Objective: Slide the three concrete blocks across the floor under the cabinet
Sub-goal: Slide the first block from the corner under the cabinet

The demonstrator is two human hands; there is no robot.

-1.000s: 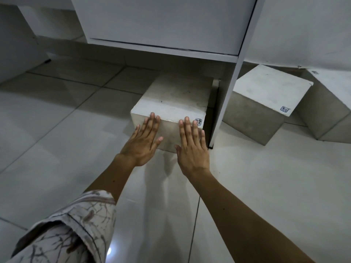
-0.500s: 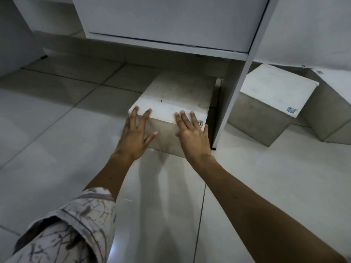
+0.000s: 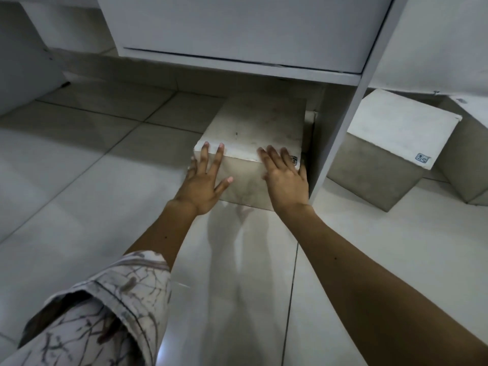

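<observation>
Concrete block (image 3: 253,133), smooth-topped, under two flat, released grips: left hand (image 3: 203,180), right hand (image 3: 286,180).

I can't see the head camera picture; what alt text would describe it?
Two bare hands, left and right, press flat on a concrete block partly under a white cabinet. A second block sits right of the cabinet's side panel.

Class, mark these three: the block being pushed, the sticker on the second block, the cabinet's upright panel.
pushed block (image 3: 253,128), head view, top face
sticker (image 3: 422,157), head view, its centre
upright panel (image 3: 351,107), head view, front edge
</observation>
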